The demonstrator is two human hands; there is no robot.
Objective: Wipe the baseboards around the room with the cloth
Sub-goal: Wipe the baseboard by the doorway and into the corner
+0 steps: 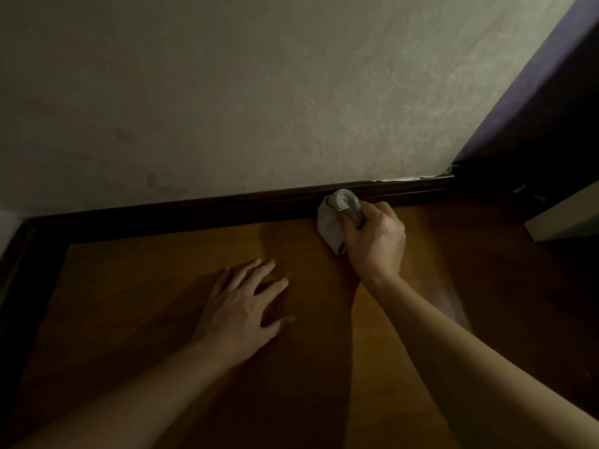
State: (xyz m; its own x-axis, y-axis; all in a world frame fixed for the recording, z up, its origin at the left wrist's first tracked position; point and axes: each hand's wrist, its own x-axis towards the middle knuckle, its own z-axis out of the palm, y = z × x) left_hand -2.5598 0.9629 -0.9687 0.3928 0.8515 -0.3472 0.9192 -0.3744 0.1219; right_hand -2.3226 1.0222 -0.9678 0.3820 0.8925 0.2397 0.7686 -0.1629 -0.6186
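A dark brown baseboard (201, 210) runs along the foot of the pale textured wall, from the left corner to the dark corner at the right. My right hand (376, 239) grips a bunched grey cloth (337, 217) and holds it against the baseboard, right of the middle. My left hand (241, 306) lies flat on the wooden floor with its fingers spread, well short of the baseboard and holding nothing.
The orange-brown wooden floor (162, 286) fills the lower view. A second stretch of baseboard (13, 273) turns toward me at the left corner. A dark purple surface (534, 102) and a pale panel (564, 215) close off the right side.
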